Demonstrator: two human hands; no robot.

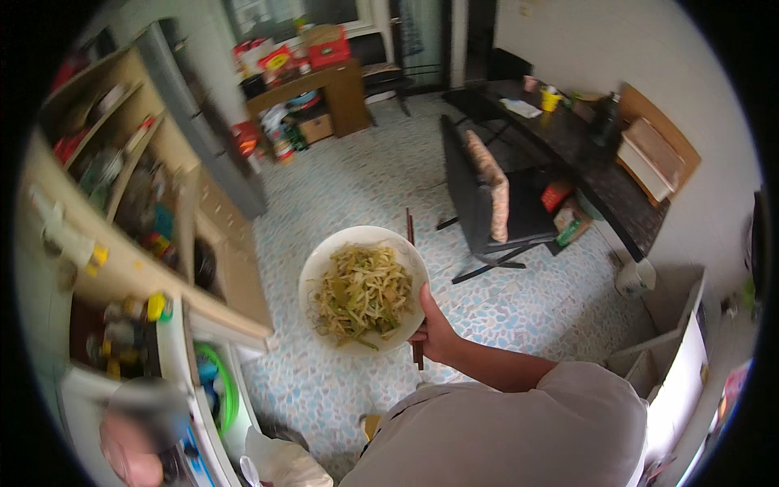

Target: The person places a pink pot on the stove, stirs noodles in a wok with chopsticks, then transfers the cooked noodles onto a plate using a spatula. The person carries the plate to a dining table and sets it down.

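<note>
My right hand (437,332) grips the right rim of a round white plate (309,265), thumb along the edge and fingers partly hidden beneath. On the plate lies a heap of cooked shredded vegetables (365,292), pale strips mixed with green pieces. A pair of dark brown chopsticks (418,356) is held in the same hand; their ends stick out above and below it, while the middle is hidden behind the plate and fingers. The plate is held up over the patterned floor (341,189). My left hand is out of view.
A black chair (465,201) with a patterned cushion (492,189) stands ahead right, beside a dark table (584,152) along the wall. Open wooden shelves (176,182) line the left. A brown desk (347,91) stands farther back. Near bottom left are a green-rimmed basin (228,389) and a white spoon (248,470).
</note>
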